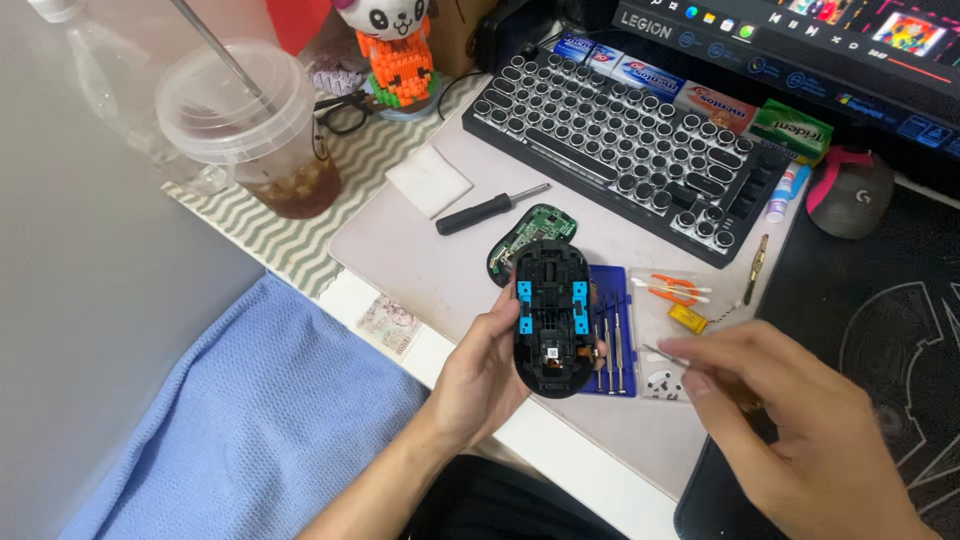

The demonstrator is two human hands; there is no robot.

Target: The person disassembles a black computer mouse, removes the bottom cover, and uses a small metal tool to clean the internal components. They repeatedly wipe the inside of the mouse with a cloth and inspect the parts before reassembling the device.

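My left hand [478,372] holds an opened black mouse shell [550,318] upright over the desk mat, its inside facing me with blue parts showing. A green circuit board [545,224] lies on the mat just behind the shell. My right hand [800,430] hovers low right, fingers pinched on a thin metal tool [662,353] whose tip points toward the shell. A black-handled screwdriver [490,210] lies on the mat to the upper left.
A blue tray of small screwdrivers [612,335] sits beside the shell, with a clear lid holding small parts [680,292]. A black round-key keyboard [620,140], another mouse [850,190], an iced drink cup [250,125], a white pad [428,180] and a blue cloth [250,420] surround the mat.
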